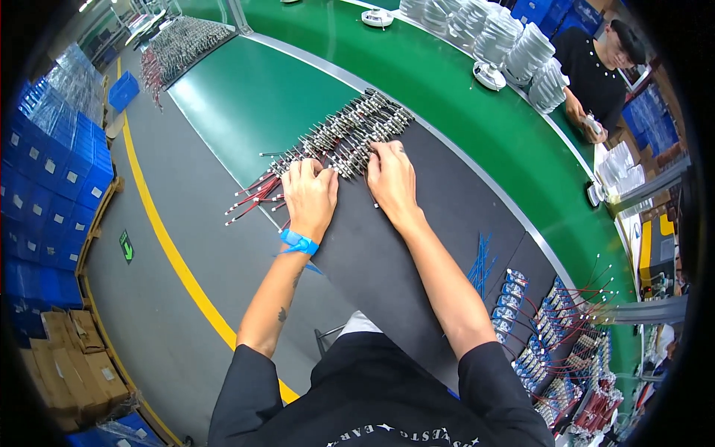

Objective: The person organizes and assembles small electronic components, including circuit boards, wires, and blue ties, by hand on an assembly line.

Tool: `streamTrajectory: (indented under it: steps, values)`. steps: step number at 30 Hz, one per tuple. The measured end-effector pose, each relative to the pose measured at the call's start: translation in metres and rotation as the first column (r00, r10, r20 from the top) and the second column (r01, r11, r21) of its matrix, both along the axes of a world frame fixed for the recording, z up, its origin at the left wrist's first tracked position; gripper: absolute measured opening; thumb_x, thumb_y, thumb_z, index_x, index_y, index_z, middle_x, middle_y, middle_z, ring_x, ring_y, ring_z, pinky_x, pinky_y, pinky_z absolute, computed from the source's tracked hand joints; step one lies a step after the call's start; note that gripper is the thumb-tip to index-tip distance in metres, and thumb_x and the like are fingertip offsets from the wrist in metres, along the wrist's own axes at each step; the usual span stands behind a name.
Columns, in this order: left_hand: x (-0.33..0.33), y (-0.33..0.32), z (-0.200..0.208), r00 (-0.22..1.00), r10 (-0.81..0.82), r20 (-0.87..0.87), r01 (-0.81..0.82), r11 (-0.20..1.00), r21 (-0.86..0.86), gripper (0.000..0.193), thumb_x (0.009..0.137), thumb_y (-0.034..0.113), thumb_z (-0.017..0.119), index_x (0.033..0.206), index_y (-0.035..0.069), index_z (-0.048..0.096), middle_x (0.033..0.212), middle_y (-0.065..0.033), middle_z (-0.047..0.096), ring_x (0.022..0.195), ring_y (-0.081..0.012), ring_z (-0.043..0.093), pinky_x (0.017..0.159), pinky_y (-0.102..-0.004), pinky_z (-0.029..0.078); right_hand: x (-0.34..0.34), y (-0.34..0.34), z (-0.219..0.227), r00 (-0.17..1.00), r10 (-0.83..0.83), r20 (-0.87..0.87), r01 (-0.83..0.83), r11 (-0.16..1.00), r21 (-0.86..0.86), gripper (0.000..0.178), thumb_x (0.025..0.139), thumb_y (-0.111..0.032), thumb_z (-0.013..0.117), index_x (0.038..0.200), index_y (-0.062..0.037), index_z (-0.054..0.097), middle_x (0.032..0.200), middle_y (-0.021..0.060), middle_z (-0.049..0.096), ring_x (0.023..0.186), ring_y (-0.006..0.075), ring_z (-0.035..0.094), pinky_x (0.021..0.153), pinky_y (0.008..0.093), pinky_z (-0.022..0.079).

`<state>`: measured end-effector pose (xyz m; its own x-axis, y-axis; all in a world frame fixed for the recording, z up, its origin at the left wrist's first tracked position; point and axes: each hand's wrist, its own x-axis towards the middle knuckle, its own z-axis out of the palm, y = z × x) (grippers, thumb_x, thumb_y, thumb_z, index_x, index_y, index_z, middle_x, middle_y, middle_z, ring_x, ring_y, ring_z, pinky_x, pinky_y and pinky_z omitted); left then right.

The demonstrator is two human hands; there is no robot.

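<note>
- Black in its near part, the table (465,197) carries dense rows of small wired parts (357,127), directly before both hands, presumably for easy reach.
- The left hand (308,195) curls over the rows' near left edge, seemingly steadying them; its fingers hide any contact, so whether its grip is closed on a part cannot be told.
- The right hand (392,177) sits at the right edge, thumb and fingers drawn together; whether they pinch a part is unclear.
- Red leads (257,195) trail leftward past the rows, probably so they tangle less.
- Blue-and-white boards (509,302) lie well apart at the right, perhaps to avoid mixing.
</note>
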<state>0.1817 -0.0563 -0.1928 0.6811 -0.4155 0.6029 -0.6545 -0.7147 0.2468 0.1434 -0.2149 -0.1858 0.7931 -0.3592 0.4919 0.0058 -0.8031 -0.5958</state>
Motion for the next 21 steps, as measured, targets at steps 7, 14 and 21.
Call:
streamTrajectory:
  steps: [7,14,21]
  values:
    - [-0.015,-0.005,0.004,0.984,-0.105,0.141,0.105,0.994,0.007,0.039,0.080,0.015,0.068,0.116,0.002,0.060,0.123,-0.0128,0.056,0.120,-0.0316,0.048,0.097,-0.0442,0.038,0.002,0.019,-0.016,0.983,-0.136,0.120,-0.040,0.479,0.877,0.046,0.092,-0.004,0.050,0.133,0.0129,0.038,0.132,0.0274,0.048,0.125,0.0348,0.046,0.105,0.0391,0.036]
    - [-0.019,-0.008,-0.003,0.916,-0.399,0.048,0.388,0.909,0.151,0.040,0.083,0.019,0.064,0.115,-0.006,0.061,0.130,-0.0162,0.055,0.131,-0.0308,0.042,0.109,-0.0456,0.032,0.006,0.014,-0.003,0.987,0.068,0.146,-0.157,0.213,0.964,0.063,0.097,-0.011,0.043,0.148,0.0080,0.010,0.155,0.0250,0.015,0.144,0.0296,0.020,0.118,0.0370,0.018]
    - [-0.019,-0.009,-0.006,0.936,-0.348,0.046,0.340,0.931,0.130,0.040,0.084,0.020,0.062,0.114,-0.007,0.061,0.130,-0.0166,0.055,0.131,-0.0314,0.042,0.109,-0.0458,0.032,0.015,0.005,-0.009,0.991,-0.045,0.130,-0.113,0.262,0.958,0.061,0.096,-0.008,0.043,0.147,0.0082,0.013,0.153,0.0247,0.020,0.143,0.0292,0.023,0.117,0.0367,0.021]
